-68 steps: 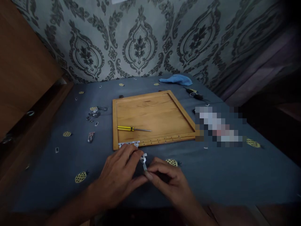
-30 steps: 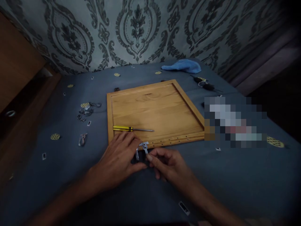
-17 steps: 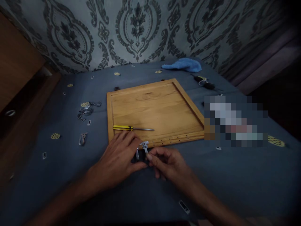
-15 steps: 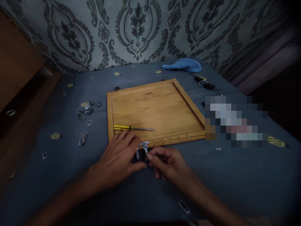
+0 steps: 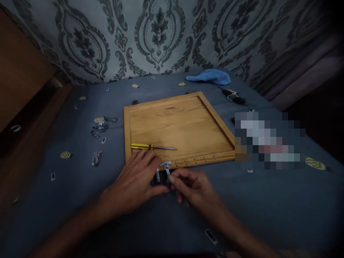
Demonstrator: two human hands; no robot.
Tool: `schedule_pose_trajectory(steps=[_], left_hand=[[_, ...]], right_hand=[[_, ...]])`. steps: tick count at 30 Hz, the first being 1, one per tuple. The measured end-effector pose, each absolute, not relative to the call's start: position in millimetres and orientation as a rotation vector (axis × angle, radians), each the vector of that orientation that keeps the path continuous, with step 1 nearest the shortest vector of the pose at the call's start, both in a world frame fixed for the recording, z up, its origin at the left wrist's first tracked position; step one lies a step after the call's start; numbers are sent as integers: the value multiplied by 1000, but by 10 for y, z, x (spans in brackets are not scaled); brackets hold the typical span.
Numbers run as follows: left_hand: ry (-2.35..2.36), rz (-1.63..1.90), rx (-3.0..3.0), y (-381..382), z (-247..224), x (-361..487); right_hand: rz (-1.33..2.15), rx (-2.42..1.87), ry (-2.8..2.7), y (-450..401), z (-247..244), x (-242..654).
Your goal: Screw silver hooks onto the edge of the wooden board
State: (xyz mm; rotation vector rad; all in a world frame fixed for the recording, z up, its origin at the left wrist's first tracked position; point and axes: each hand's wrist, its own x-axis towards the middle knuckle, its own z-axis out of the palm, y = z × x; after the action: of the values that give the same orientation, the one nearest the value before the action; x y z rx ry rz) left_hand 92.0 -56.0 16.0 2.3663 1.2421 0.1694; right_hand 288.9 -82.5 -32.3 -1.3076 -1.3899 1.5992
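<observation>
My right hand [image 5: 192, 186] pinches the lower end of a small silver metal hook [image 5: 166, 166] between thumb and fingertips. The hook's wider plate, which has holes in it, lies against the near edge of a framed wooden panel [image 5: 166, 125]. My left hand [image 5: 141, 170] lies flat over the panel's near left edge, with the thumb stretched out apart from the fingers. Between that thumb and index finger a second metal hook [image 5: 158, 175] shows at the edge, partly hidden. Beyond my left fingers, a yellow-and-black screwdriver [image 5: 142, 146] rests on the panel.
A row of small holes runs along the panel's near rail. On the blue patterned cloth [image 5: 88, 200] at left lie a loose hook [image 5: 96, 157] and a pile of metal pieces [image 5: 100, 127]. A blue rag [image 5: 211, 76] and dark keys [image 5: 233, 96] lie behind; a blurred-out item sits right.
The view has shifted very slightly, so everything appears a little lower and further right. Both hands keep their places at the panel's edge, the right still pinching the hook.
</observation>
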Motion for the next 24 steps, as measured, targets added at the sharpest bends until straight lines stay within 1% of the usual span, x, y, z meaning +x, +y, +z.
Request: schedule_pose_trajectory(steps=[6, 9, 11, 15, 20, 24], left_hand=[[1289, 474, 2260, -530, 303, 628], [1560, 593, 2193, -469, 343, 224], [1860, 598, 2116, -432, 333, -96], [2092, 589, 1976, -421, 222, -587], [2042, 555, 1834, -488, 32, -703], [1960, 609, 1750, -521, -48, -688]], right_hand=[[1305, -1394, -1483, -957, -240, 2873], [1311, -1328, -1602, -965, -204, 2849], [1367, -1263, -1674, -934, -152, 2775], [1568, -1136, -1775, -788, 59, 2425], [1765, -1085, -1867, -449, 282, 1778], [1814, -1166, -1840, -203, 166, 1339]])
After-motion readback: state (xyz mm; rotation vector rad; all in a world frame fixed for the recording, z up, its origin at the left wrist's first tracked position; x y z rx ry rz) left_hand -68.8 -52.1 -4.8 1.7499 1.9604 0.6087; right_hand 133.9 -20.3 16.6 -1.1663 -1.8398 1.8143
